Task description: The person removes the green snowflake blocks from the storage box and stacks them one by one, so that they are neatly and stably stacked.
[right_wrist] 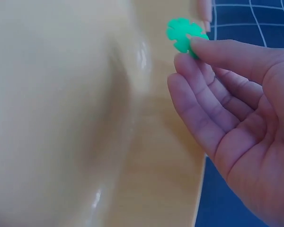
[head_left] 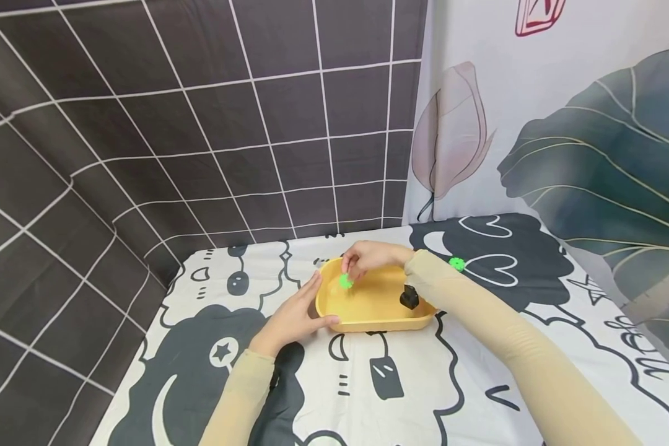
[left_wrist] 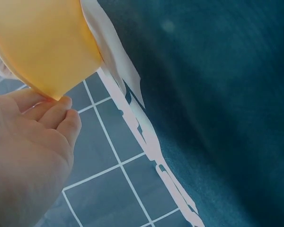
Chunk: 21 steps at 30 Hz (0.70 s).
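A yellow oval tray (head_left: 379, 325) lies on the patterned cloth. My left hand (head_left: 292, 316) grips its left end, thumb by the near edge and fingers along the side; in the left wrist view the fingers (left_wrist: 61, 116) bend against the tray's edge (left_wrist: 52, 71). Over the tray's left part, my right hand (head_left: 365, 257) pinches a green notched plastic disc, a snowflake building piece (right_wrist: 182, 33), between thumb and fingertips. A second green snowflake piece (head_left: 456, 264) lies on the cloth to the right, beyond the right forearm.
The black-and-white cartoon cloth (head_left: 379, 402) covers the surface. A dark grid-patterned curtain (head_left: 228, 124) hangs at the back and left, and a leaf-printed curtain (head_left: 535, 124) at the right. A small black device (head_left: 409, 297) sits at the right wrist.
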{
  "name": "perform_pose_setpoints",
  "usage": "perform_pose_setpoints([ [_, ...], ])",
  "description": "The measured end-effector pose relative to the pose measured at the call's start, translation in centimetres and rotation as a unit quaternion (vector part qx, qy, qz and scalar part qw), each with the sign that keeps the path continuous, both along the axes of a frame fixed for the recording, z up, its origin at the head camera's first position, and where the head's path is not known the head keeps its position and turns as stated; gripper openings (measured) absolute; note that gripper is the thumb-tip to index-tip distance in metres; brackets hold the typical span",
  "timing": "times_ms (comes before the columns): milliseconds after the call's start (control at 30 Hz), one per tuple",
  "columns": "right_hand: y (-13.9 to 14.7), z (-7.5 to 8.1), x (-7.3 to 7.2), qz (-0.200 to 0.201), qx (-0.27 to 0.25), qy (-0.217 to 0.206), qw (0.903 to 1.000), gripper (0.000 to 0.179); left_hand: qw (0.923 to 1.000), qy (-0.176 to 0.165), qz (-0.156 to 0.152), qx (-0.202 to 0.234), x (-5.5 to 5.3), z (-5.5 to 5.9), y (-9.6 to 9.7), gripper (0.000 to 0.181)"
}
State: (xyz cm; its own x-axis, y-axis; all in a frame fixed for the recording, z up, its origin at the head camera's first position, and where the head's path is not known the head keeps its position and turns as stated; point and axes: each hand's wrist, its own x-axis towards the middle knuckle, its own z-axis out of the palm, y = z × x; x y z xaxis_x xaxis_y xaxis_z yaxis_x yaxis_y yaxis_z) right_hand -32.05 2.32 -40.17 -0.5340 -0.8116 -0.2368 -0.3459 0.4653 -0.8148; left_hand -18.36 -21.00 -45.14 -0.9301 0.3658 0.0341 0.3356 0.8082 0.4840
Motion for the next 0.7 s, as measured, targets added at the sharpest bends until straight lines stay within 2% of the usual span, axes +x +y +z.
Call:
perform_pose_setpoints([
  [200, 1.1, 0.9, -0.1, -0.016, -0.003, 0.006, 0.9998, 0.013, 1.0, 0.0, -0.001, -0.004, 0.0, 0.2, 0.0, 0.108],
  [500, 2.8, 2.5, 0.6, -0.034, 0.0, 0.01, 0.9994, 0.016, 1.0, 0.002, 0.003, -0.003, 0.1, 0.1, 0.0, 0.108],
  [700, 4.5, 2.9, 0.3, -0.057, -0.01, 0.016, 0.9982, 0.015, 1.0, 0.002, 0.002, 0.002, 0.0, 0.1, 0.1, 0.109],
])
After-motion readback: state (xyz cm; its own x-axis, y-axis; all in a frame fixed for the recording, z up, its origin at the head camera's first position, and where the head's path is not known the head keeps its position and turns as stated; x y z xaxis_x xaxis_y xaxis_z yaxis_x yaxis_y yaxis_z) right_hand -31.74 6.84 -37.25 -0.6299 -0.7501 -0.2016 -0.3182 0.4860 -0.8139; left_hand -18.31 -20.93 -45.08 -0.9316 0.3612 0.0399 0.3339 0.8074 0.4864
